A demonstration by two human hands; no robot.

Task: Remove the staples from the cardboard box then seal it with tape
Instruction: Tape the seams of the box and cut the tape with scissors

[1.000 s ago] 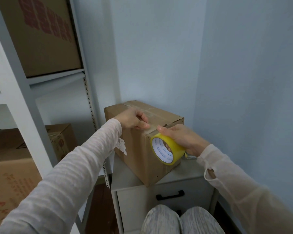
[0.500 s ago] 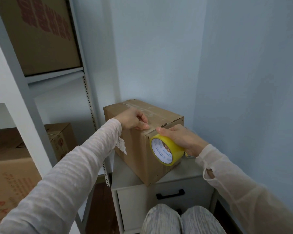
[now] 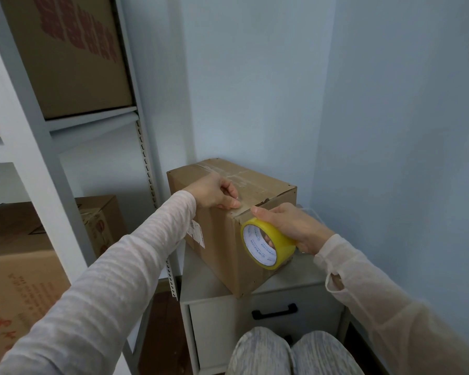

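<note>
The box (image 3: 222, 261) stands on a cabinet (image 3: 295, 282). The left hand (image 3: 211, 192), with its fingers curled together, presses on the box's top edge. The right hand (image 3: 295, 226) grips the tape (image 3: 279, 239) against the box's front, with its fingers through the core.

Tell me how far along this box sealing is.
Done: clear tape crosses the brown cardboard box top. In hand: left hand presses the tape at the near edge; right hand grips the yellow tape roll. Left: pulling it down the side and cutting. Staples: none visible.
</note>
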